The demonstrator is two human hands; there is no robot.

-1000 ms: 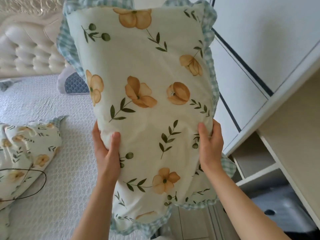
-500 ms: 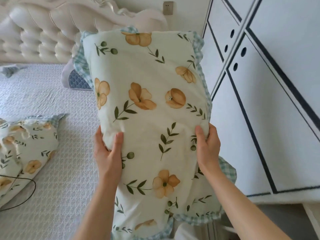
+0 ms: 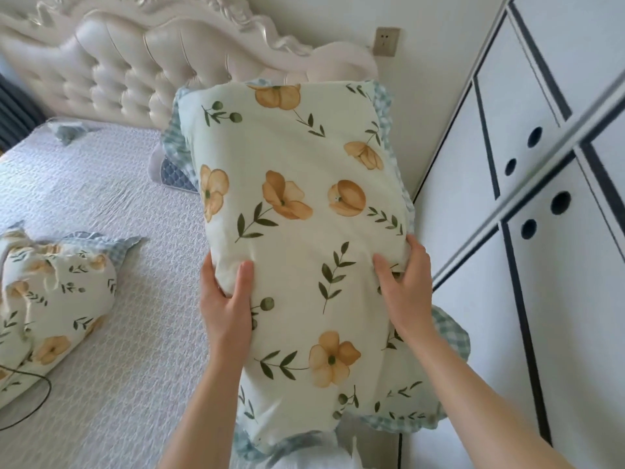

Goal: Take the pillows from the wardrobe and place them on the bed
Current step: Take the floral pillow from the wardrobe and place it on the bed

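I hold a cream pillow (image 3: 297, 204) printed with orange flowers and green leaves, edged in blue gingham, upright in front of me. My left hand (image 3: 226, 302) grips its left side and my right hand (image 3: 406, 286) grips its right side, thumbs on the front. It hangs over the right edge of the bed (image 3: 101, 204), which has a pale quilted cover. A second matching pillow (image 3: 50, 299) lies on the bed at the left. The white wardrobe (image 3: 527, 231) with dark trim stands at the right, doors closed in view.
A tufted cream headboard (image 3: 128, 69) runs along the back. A small blue quilted cushion (image 3: 174, 170) lies by the headboard behind the held pillow. A thin black cable (image 3: 37, 404) loops on the bed at the lower left. A wall socket (image 3: 387, 40) sits above.
The view has swung left from the open wardrobe shelves toward the bed and headboard. The held pillow has moved lower and farther over the bed; both hands keep the same grip.
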